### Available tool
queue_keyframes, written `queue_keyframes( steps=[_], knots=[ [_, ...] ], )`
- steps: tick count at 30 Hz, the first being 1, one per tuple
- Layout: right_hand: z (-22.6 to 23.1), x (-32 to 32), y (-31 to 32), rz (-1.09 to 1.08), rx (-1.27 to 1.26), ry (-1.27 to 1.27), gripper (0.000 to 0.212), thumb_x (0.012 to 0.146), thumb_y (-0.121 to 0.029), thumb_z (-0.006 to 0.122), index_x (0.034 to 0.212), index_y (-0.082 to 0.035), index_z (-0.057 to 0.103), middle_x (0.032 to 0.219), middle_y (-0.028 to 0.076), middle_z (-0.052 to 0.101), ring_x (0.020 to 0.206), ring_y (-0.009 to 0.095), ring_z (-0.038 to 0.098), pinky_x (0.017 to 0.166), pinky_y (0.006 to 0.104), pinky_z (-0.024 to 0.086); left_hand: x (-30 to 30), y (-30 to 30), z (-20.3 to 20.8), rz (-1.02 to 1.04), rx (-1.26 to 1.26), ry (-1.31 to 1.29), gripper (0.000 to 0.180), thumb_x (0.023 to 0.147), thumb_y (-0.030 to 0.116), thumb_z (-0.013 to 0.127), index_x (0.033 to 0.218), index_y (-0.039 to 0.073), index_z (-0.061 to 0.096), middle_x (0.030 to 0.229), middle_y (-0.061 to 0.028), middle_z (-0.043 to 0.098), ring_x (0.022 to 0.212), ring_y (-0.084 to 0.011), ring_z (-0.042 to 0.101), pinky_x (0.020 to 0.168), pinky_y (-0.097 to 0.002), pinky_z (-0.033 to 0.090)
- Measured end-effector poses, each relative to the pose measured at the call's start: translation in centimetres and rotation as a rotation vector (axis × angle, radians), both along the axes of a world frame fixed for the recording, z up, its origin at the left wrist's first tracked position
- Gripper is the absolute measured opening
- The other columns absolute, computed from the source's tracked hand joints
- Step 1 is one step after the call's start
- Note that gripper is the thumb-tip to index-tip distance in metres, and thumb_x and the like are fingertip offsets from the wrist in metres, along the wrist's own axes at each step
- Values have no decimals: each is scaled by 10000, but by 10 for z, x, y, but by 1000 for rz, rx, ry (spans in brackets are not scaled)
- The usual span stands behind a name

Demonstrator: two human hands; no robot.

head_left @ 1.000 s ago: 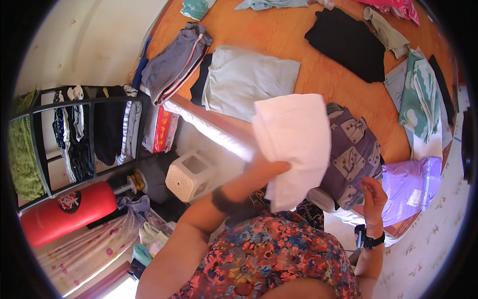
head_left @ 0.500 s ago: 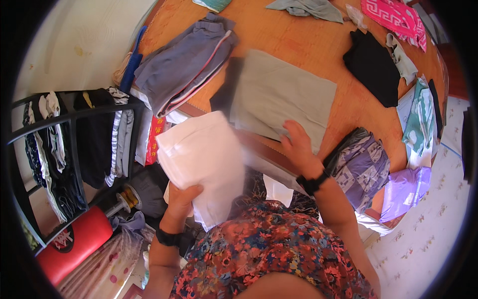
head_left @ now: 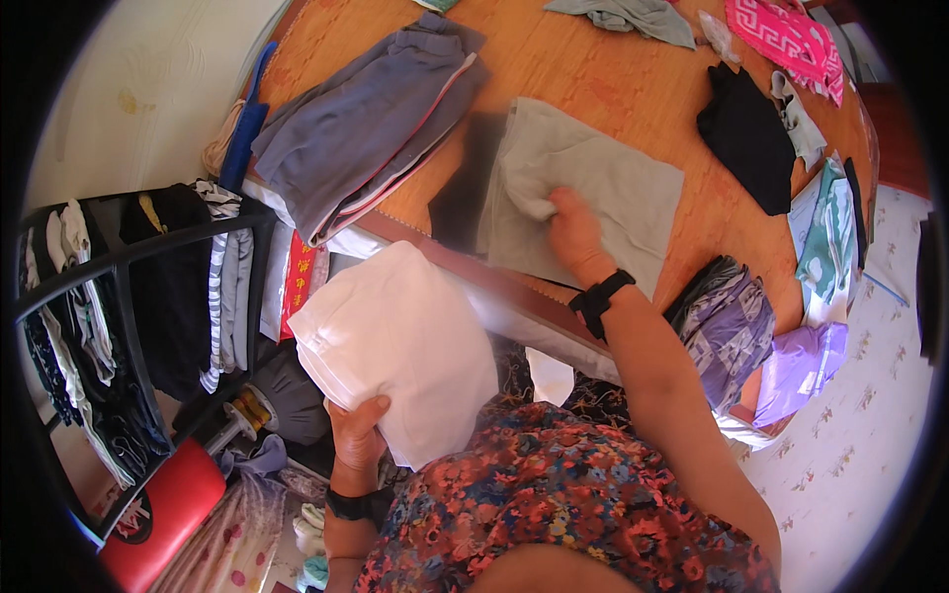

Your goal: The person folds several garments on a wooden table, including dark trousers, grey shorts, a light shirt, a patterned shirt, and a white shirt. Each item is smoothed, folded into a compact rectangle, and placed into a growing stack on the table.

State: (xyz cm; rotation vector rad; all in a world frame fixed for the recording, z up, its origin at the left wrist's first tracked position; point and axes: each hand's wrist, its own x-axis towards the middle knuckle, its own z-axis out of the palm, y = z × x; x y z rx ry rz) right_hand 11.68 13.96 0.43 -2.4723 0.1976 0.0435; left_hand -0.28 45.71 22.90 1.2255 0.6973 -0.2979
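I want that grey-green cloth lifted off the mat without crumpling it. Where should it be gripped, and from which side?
Probably at the near left corner of the grey-green cloth, coming from the person's side. There the right hand already rests and a fold is bunched up, giving something to pinch; the rest lies flat on the mat.

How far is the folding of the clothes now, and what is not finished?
Looks done: a folded grey stack lies on the wooden surface. In hand: the left hand holds a folded white cloth, and the right hand grips a pale green garment lying flat. Left: a black garment, a pink patterned one and a grey-green one lie unfolded.
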Motion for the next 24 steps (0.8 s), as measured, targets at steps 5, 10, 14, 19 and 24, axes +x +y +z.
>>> queue_keyframes(
  steps=[5,10,14,19,24],
  knots=[
    [6,9,-35,-578,896,266,241,782,-137,614,989,-22,657,957,170,672,906,346,619,805,415,496,3,-2,-6,7,-17,8,703,693,20,615,1350,-54,376,1224,-178,566,1087,-319,590,951,-423,479],
    [23,10,-7,-185,127,101,383,776,-156,658,1136,-44,587,968,169,635,892,339,611,796,394,491,10,-6,-5,-24,-25,0,700,700,9,611,1355,-54,370,1237,-184,556,1097,-322,585,950,-428,480],
    [25,8,12,-11,-129,91,495,735,-196,699,1188,-84,535,974,161,596,914,355,598,803,430,495,21,-13,2,-17,-30,-6,707,701,9,620,1358,-55,365,1246,-186,550,1104,-323,581,949,-425,479],
    [11,28,-6,53,-185,240,440,719,-160,694,1135,-112,560,982,181,597,914,405,587,796,449,498,32,-24,5,-40,-12,5,721,697,25,640,1359,-55,364,1248,-183,548,1107,-320,579,946,-421,479],
    [11,27,-35,-512,648,229,242,789,-59,647,1031,-51,626,938,132,664,842,292,644,722,394,528,36,-28,2,-56,-19,15,733,691,33,646,1360,-57,361,1252,-183,546,1108,-322,579,950,-420,477]
  ],
)
